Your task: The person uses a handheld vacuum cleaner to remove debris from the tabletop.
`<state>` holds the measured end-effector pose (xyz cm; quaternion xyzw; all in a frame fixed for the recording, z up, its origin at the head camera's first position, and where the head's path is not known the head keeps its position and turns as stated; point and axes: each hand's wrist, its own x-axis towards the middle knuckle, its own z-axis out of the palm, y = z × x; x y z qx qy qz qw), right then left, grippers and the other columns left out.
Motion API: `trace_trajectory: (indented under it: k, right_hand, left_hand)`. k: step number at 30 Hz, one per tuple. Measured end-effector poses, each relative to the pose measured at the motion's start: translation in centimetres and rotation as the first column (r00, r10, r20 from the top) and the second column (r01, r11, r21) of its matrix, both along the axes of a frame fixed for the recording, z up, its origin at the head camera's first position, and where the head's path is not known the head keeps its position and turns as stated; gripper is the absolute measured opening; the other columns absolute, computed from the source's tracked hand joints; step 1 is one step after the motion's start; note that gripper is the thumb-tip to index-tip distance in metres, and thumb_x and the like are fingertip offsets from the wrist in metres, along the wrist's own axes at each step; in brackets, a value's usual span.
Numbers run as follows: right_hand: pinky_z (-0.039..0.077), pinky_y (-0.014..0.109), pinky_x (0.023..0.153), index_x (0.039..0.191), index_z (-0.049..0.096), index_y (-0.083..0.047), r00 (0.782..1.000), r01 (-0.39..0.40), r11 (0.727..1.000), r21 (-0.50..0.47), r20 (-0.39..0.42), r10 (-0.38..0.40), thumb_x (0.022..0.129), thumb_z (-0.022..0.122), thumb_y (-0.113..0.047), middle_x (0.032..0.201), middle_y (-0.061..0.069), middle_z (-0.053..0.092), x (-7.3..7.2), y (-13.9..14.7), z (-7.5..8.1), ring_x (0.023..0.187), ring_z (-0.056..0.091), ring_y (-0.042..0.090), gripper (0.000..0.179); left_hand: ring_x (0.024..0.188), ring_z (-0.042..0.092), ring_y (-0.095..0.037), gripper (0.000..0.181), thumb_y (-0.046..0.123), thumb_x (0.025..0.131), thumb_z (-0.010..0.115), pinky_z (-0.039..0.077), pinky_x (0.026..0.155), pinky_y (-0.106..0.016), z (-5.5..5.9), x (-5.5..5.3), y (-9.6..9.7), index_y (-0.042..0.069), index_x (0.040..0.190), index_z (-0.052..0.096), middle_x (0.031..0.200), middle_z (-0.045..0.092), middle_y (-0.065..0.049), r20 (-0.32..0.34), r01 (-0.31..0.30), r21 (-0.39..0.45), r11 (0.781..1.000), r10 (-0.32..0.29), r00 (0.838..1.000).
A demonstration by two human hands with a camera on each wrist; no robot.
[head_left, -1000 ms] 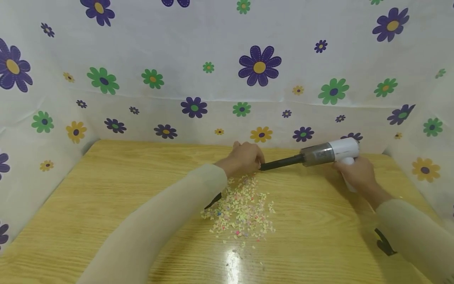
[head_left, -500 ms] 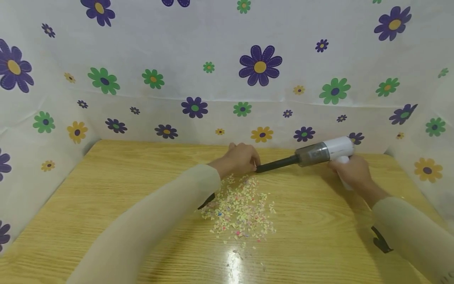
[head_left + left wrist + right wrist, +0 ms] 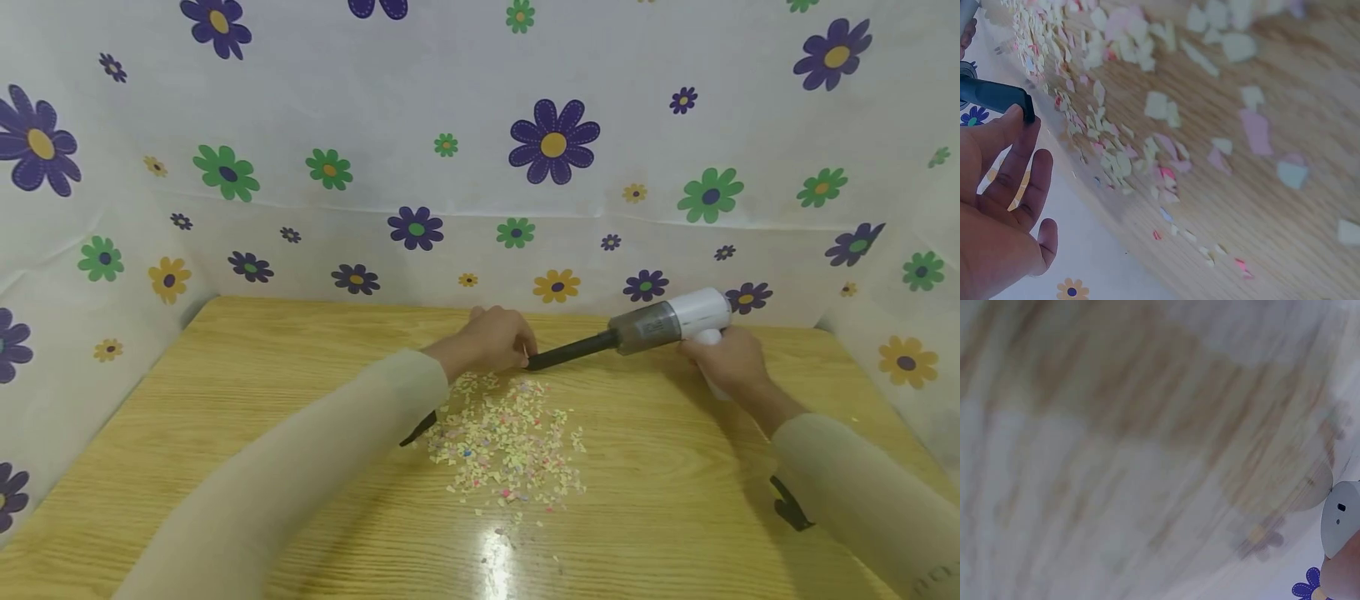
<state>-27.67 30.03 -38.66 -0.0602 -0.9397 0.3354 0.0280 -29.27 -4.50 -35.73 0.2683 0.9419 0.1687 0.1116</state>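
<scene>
A white handheld vacuum cleaner [image 3: 702,313] with a clear grey dust cup lies across the back right in the head view. My right hand [image 3: 731,365] grips its handle. From its front runs a black nozzle [image 3: 573,350], angled down to the left. The thumb and fingers of my left hand [image 3: 491,337] pinch the nozzle's tip, as the left wrist view shows at the nozzle end [image 3: 1007,97]. Just in front of that hand, small paper scraps [image 3: 517,433], mostly pale yellow with some pink and blue, are scattered over the wooden table [image 3: 247,392].
A white cloth [image 3: 360,108] printed with flowers hangs behind the table and along both sides. Dark straps [image 3: 789,504] hang at the wrists. The right wrist view is mostly blurred table surface with the vacuum's white end [image 3: 1342,515] at the right edge.
Both hands have shifted left together, carrying the vacuum cleaner and its nozzle with them. The nozzle slants slightly more downward. The paper scraps look unchanged.
</scene>
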Motion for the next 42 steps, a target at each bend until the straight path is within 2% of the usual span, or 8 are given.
trace_trajectory:
  k: [9,12,16,22,32,42]
  right_hand:
    - [0.049,0.029,0.054,0.097,0.057,0.007,1.000,-0.004,0.999,-0.037,-0.010,0.004,0.082,0.070,-0.025,0.083,0.016,0.061,0.0,-0.5,0.0,0.064,0.054,0.020,0.038]
    - [0.049,0.029,0.054,0.099,0.057,0.008,1.000,-0.003,0.999,-0.042,-0.013,0.003,0.082,0.070,-0.025,0.084,0.017,0.061,0.0,-0.8,0.0,0.065,0.055,0.021,0.039]
    - [0.049,0.029,0.055,0.102,0.056,0.009,1.000,-0.011,0.999,-0.036,-0.009,0.010,0.084,0.069,-0.026,0.087,0.019,0.061,0.1,-0.9,0.1,0.067,0.055,0.022,0.041]
    - [0.050,0.028,0.057,0.110,0.055,0.010,1.000,-0.005,0.999,-0.051,0.005,0.006,0.085,0.069,-0.028,0.093,0.022,0.061,0.0,-1.2,-0.1,0.070,0.057,0.022,0.048]
    - [0.049,0.027,0.055,0.110,0.054,0.011,0.999,0.031,0.999,-0.037,0.024,-0.030,0.084,0.068,-0.030,0.095,0.022,0.060,-0.1,-2.0,0.0,0.072,0.057,0.025,0.051]
    - [0.051,0.031,0.062,0.116,0.053,0.012,0.998,0.029,0.999,-0.025,0.051,-0.028,0.085,0.067,-0.036,0.103,0.025,0.059,-0.7,-4.4,0.2,0.083,0.057,0.031,0.060]
  left_hand:
    - [0.100,0.063,-0.017,0.017,0.019,0.093,0.071,0.030,0.106,-0.050,0.1,0.0,-0.5,0.018,0.109,0.077,0.101,0.075,0.004,0.000,0.013,-0.012,1.000,-0.013,1.000]
    - [0.099,0.065,-0.017,0.018,0.018,0.095,0.069,0.040,0.106,-0.044,0.0,0.0,-0.8,0.016,0.111,0.076,0.102,0.075,0.001,0.005,0.022,-0.010,1.000,-0.022,1.000]
    - [0.097,0.068,-0.019,0.019,0.015,0.096,0.068,0.055,0.092,-0.036,0.0,0.0,-1.1,0.011,0.112,0.075,0.104,0.075,-0.003,0.020,0.038,0.016,0.999,-0.038,0.999]
    - [0.101,0.070,-0.021,0.019,0.010,0.095,0.067,0.056,0.093,-0.035,0.2,-0.2,-1.4,0.007,0.112,0.075,0.110,0.075,-0.007,0.007,0.064,0.032,0.997,-0.064,0.998]
    - [0.101,0.070,-0.022,0.020,0.009,0.095,0.067,0.056,0.093,-0.034,0.5,-0.6,-1.8,0.006,0.112,0.075,0.111,0.075,-0.008,0.011,0.063,0.007,0.998,-0.063,0.998]
    - [0.102,0.070,-0.023,0.017,0.007,0.092,0.069,0.056,0.094,-0.035,0.3,-1.5,-3.8,0.005,0.108,0.076,0.108,0.075,-0.008,-0.005,0.031,-0.018,0.999,-0.031,1.000]
